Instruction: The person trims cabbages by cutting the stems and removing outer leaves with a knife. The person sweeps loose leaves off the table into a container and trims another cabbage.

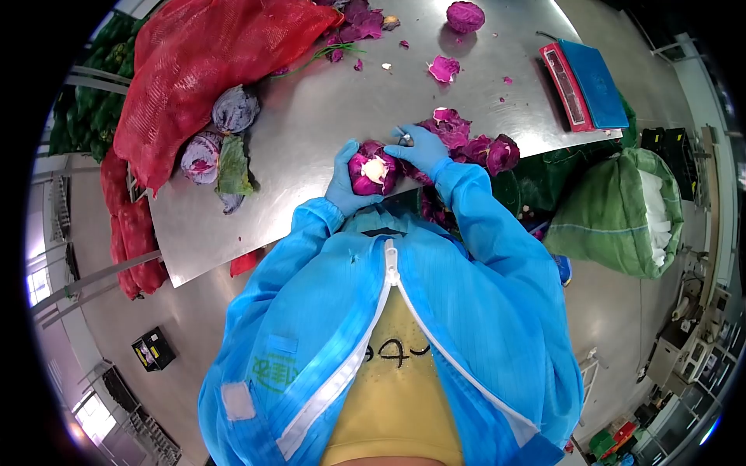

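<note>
At the near edge of the surface (311, 109), just in front of your body, is the cabbage (363, 172), held between your two gloved hands. Its pale cut stem is turned up toward you. Judging from the loose leaves (454, 133) just beside your right hand (420, 150), the step in hand seems to be the trimming of this head: taking away outer leaves around the stem. The next move, as it seems to me, calls for a steady hold by your left hand (340, 182) and a small, careful action of the right one close to the stem, with the left fingers out of the way of any sharp edge.

Your left hand is curved around the left side of the cabbage, its fingers on the far side and its thumb low on the near side, so it grips the head firmly. Your right hand comes from the right, bent over, its fingertips at the upper right of the cabbage. Its fingers are closed about a metal piece (405, 140), perhaps a short blade; I cannot tell its full form. Both your elbows are bent and the forearms come inward.

Near the far edge rests a second cabbage (465, 16), well apart from your hands. Toward the left edge, two dull heads (235, 109) lie beside the red bag (210, 58).
</note>
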Motion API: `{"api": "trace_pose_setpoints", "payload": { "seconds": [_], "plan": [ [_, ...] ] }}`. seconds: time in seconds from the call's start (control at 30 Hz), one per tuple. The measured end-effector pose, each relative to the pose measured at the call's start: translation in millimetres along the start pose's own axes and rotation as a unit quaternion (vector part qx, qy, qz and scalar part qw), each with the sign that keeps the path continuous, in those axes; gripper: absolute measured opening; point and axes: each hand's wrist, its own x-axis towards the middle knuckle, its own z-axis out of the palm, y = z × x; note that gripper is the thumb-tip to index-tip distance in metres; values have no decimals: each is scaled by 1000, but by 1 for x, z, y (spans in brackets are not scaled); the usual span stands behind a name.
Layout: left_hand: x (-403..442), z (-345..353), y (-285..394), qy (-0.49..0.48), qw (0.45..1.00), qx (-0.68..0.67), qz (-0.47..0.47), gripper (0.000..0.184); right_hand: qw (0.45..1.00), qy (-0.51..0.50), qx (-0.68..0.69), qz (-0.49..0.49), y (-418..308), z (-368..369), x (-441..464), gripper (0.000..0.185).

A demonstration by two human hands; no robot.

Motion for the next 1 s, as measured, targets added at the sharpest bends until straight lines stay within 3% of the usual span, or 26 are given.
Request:
{"api": "trace_pose_setpoints", "payload": {
  "seconds": [0.17, 0.23, 0.33, 0.4, 0.47, 0.53, 0.67, 0.73, 0.77, 0.87, 0.93, 1.0],
  "plan": [
    [1, -2, 7, -11, 997, -75, -30, 117, 990, -116, 72, -19, -9, -8, 10, 44],
    [4, -3, 14, -20, 995, -83, -46, 117, 984, -74, -147, -67, -21, -13, 9, 38],
    [3, -3, 13, -27, 996, -57, -69, 116, 961, -6, -267, -68, -6, -2, 20, 35],
    [7, -8, 12, -37, 991, 106, 75, 114, 964, -10, -266, -25, -5, -5, 29, 34],
    [3, -6, 11, -12, 989, 90, 118, 114, 982, 16, -188, -11, -17, 0, 15, 33],
    [2, -4, 18, 18, 995, -92, -26, 114, 983, 26, -181, -24, -14, 6, 4, 31],
    [1, -20, 8, 62, 984, -105, -129, 109, 979, 56, -151, 125, 6, 1, -5, 28],
    [2, -21, -4, 83, 984, -68, -142, 108, 963, 225, -133, 73, 5, 1, -20, 33],
    [4, -19, -4, 95, 981, -79, -147, 108, 946, 260, -188, 45, -3, -3, -24, 42],
    [9, -15, 9, 103, 977, -69, -172, 107, 978, 170, -122, 20, -48, -9, -36, 52],
    [16, -14, 10, 103, 971, -81, -198, 109, 993, 87, -44, -62, -59, 4, -37, 60],
    [20, -14, 9, 103, 974, -75, -185, 109, 992, 58, -102, -57, -71, 9, -37, 63]
  ]
}}
